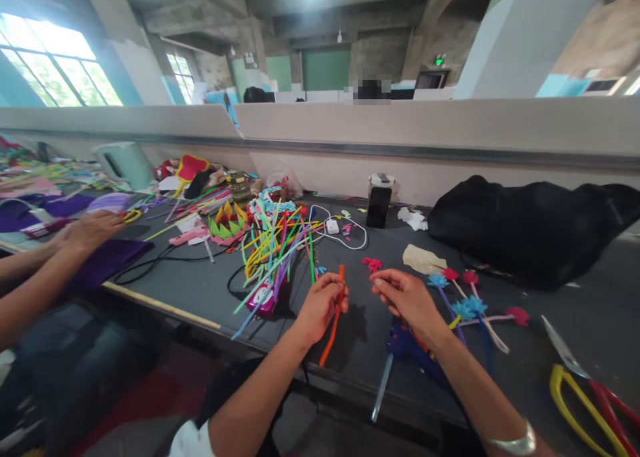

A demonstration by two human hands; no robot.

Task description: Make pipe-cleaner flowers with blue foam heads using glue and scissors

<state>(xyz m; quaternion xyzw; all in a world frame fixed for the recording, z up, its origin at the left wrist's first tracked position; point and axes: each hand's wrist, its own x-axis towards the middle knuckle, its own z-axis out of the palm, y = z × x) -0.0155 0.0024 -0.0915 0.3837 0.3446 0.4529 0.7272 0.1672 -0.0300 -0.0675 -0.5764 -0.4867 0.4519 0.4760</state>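
My left hand [323,306] pinches an orange pipe cleaner [334,330], which hangs down at a slant over the dark table. To its right, my right hand [406,300] has thumb and fingertips pressed together; anything between them is too small to make out. A blue glue gun [407,345] lies beneath the right wrist, partly hidden, with a glue stick [383,387] reaching past the table edge. Just beyond the hands sits a little pile of red-pink pieces [372,264]. Blue and pink pipe cleaner flowers [470,307] on stems rest right of my right hand.
Large scissors [583,390] lie at the right front. A black bag [535,224] fills the back right beside a phone [379,207]. Bundled pipe cleaners [280,244] and a white cable [363,240] lie mid-table. Another person's hands [93,234] are at the left.
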